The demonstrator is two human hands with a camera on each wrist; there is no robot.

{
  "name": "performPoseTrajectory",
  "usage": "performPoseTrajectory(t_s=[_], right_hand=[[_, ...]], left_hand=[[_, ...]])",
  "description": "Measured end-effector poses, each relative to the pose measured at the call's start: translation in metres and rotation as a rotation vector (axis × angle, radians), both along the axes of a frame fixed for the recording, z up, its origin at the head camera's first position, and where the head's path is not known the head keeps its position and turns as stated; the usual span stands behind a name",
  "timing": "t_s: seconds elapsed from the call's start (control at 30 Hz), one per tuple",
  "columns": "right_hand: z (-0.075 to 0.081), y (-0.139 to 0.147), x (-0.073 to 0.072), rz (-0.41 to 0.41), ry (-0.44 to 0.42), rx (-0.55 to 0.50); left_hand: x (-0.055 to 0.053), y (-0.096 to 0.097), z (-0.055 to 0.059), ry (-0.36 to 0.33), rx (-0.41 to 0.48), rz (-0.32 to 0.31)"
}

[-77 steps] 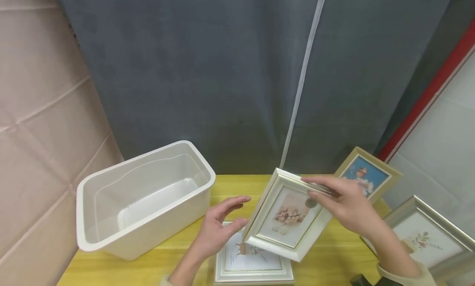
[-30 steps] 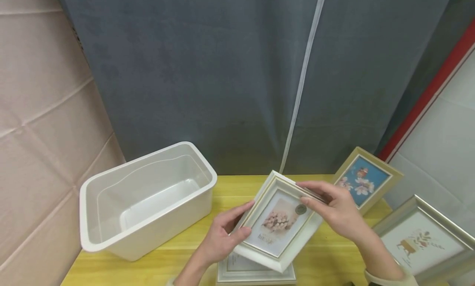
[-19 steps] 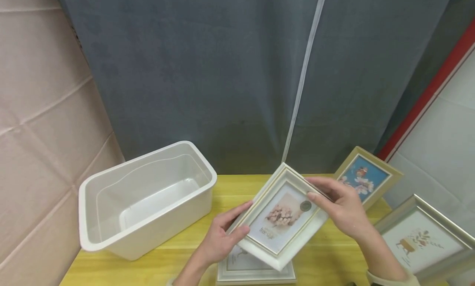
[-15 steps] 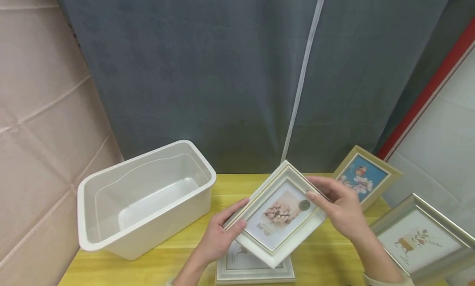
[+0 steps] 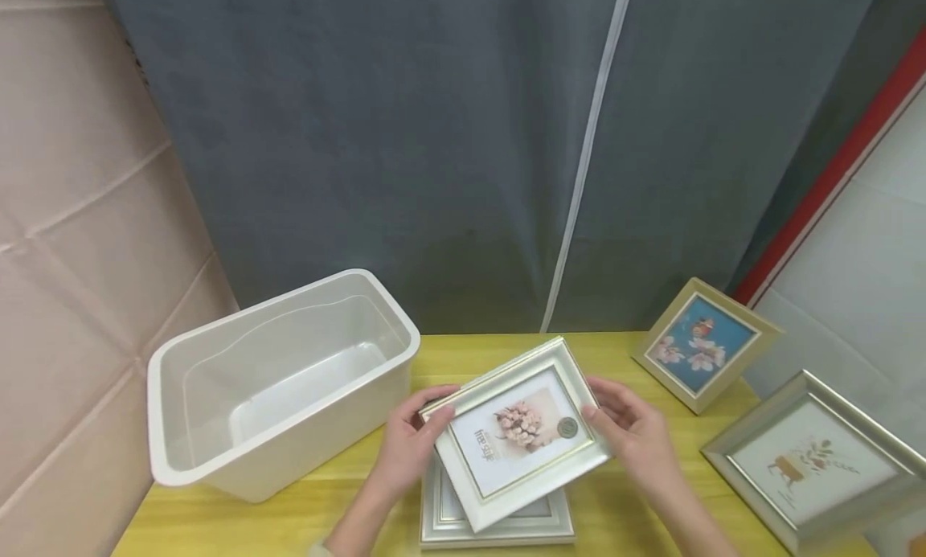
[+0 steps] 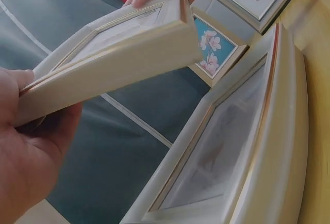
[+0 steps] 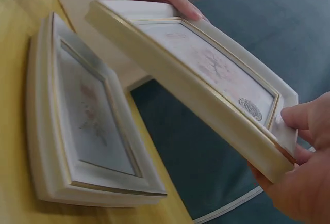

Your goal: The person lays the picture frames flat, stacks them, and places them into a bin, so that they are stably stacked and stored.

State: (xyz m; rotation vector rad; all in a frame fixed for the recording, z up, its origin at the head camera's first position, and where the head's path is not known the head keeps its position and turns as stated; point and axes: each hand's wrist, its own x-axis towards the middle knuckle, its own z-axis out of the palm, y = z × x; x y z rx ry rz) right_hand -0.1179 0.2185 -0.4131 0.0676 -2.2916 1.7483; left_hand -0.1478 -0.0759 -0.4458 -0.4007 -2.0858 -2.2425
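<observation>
A silvery-white picture frame (image 5: 517, 432) with a pink flower print is held between both hands. My left hand (image 5: 405, 444) grips its left end, thumb on the face and fingers underneath. At the opposite end my right hand (image 5: 637, 432) pinches the border, its thumb beside the round sticker. Directly below lies another silvery picture frame (image 5: 499, 529) flat on the table, partly covered in the head view. Both wrist views show a gap between the held picture frame (image 7: 206, 74) and the lower picture frame (image 7: 98, 115).
A white plastic bin (image 5: 282, 388) stands on the wooden table (image 5: 347, 493) at the left. On the right stand a gold picture frame (image 5: 705, 344) with a blue flower picture and a larger silver picture frame (image 5: 813, 464). A grey curtain (image 5: 398, 155) hangs behind.
My left hand has come onto the picture frame, which both hands have turned flatter and lowered over the frame beneath. The right hand has moved down and slightly left, uncovering the gold frame.
</observation>
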Motion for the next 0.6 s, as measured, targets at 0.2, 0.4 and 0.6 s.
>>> performPoseTrajectory(t_s=[0.2, 0.4, 0.6], right_hand=[[-0.013, -0.008, 0.006, 0.008, -0.115, 0.046], [-0.028, -0.016, 0.013, 0.033, -0.220, 0.115], [-0.045, -0.025, 0.023, 0.109, -0.241, 0.172]], left_hand=[[-0.010, -0.005, -0.006, -0.030, -0.068, 0.092], [-0.018, -0.013, -0.016, -0.082, -0.143, 0.133], [-0.026, -0.021, -0.035, -0.109, -0.223, 0.167]])
